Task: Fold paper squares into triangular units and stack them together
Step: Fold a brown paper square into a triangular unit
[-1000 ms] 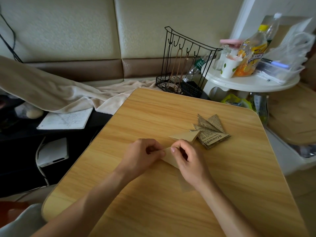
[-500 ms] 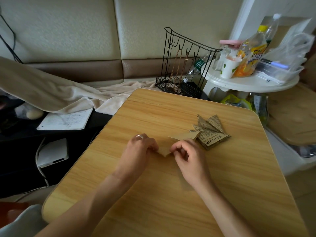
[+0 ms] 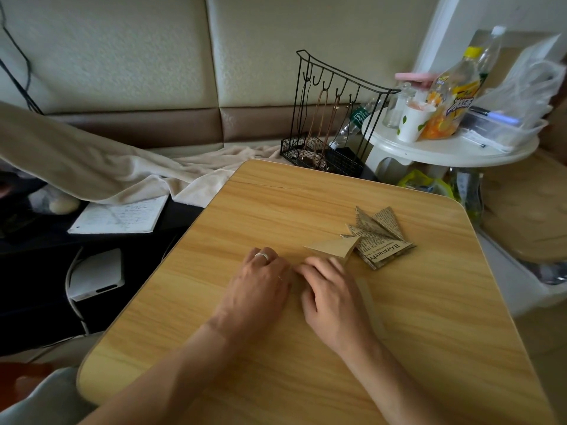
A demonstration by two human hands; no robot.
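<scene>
- Left hand [image 3: 260, 280] and right hand [image 3: 329, 289] lie knuckles-up at frame centre, fingers curled down, pressing the brown paper [image 3: 366, 294] flat on the wooden table [image 3: 306, 378].
- Whether either pinches it, cannot tell.
- Folded newsprint units [image 3: 380, 240] lie stacked right of centre, a brown unit [image 3: 334, 247] touching them.

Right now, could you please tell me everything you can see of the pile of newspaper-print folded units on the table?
The newspaper-print pile lies flat on the wooden table, beyond the right hand. It is several triangular folded pieces of printed paper, overlapped and fanned, with points sticking up toward the far edge. A plain brown folded triangle overlaps its near-left corner. Neither hand touches it. How many units it holds cannot be counted.
</scene>
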